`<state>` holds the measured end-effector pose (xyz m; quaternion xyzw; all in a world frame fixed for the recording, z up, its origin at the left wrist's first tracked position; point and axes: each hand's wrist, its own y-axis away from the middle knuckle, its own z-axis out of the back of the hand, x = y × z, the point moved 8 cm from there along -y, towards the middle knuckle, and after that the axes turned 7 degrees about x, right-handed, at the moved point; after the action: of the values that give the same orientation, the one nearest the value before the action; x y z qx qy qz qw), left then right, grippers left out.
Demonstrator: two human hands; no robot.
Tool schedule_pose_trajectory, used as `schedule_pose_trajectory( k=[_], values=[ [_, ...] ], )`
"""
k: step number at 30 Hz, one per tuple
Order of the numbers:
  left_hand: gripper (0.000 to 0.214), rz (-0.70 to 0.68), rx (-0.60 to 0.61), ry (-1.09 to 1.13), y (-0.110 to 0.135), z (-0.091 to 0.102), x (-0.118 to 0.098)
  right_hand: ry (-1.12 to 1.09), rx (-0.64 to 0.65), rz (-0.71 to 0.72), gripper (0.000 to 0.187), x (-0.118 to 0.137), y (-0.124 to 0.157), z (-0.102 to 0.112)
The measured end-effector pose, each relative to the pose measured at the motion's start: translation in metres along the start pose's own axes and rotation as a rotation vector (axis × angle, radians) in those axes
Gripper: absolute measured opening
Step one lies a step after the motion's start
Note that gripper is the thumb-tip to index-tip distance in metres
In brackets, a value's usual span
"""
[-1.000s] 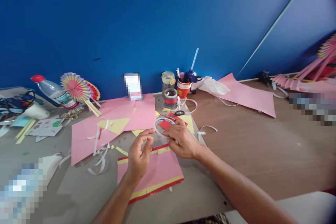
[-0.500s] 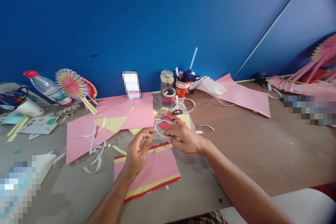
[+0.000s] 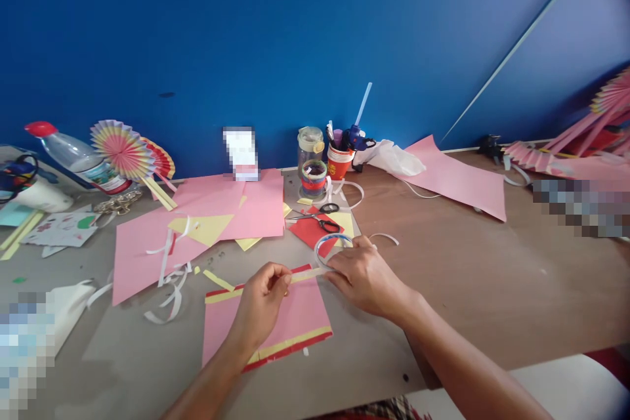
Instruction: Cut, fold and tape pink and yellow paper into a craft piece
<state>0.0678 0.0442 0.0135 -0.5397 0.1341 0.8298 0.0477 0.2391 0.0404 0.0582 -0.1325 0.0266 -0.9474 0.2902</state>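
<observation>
A roll of tape [image 3: 319, 254], standing out as a white ring with a blue inside, is gripped by my right hand [image 3: 364, 275]. From it a pale strip runs left along the far edge of a pink sheet [image 3: 298, 312]. The thumb and finger of my left hand [image 3: 266, 295] are pinched at the strip's other end, over that edge. Yellow and red bands border the sheet's near and far edges. Just beyond the roll, black-handled scissors [image 3: 327, 226] lie on a red paper piece [image 3: 308, 234].
Larger pink sheets [image 3: 260, 210] and curled white strips [image 3: 172, 305] lie left. At the back stand a clear bottle [image 3: 308, 141], several stacked tape rolls [image 3: 314, 180] and a red cup [image 3: 339, 164] of pens. Paper fans [image 3: 123, 151] rest by a tilted plastic bottle [image 3: 73, 151].
My right hand has moved slightly right and down with the tape roll. My left hand has come lower, closer to the pink sheet's far edge. The scissors are now less covered.
</observation>
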Motion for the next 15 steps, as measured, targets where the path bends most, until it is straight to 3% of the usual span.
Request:
schedule_pose_trajectory(
  k=[6,15],
  values=[
    [0.025,0.019,-0.067,-0.177,0.009,-0.003,0.008,-0.035,0.054,-0.047,0.019,0.005,0.001,-0.012],
    [0.018,-0.080,-0.196,-0.364,0.012,-0.006,0.007,0.023,-0.095,-0.149,0.025,0.000,0.006,-0.020]
  ],
)
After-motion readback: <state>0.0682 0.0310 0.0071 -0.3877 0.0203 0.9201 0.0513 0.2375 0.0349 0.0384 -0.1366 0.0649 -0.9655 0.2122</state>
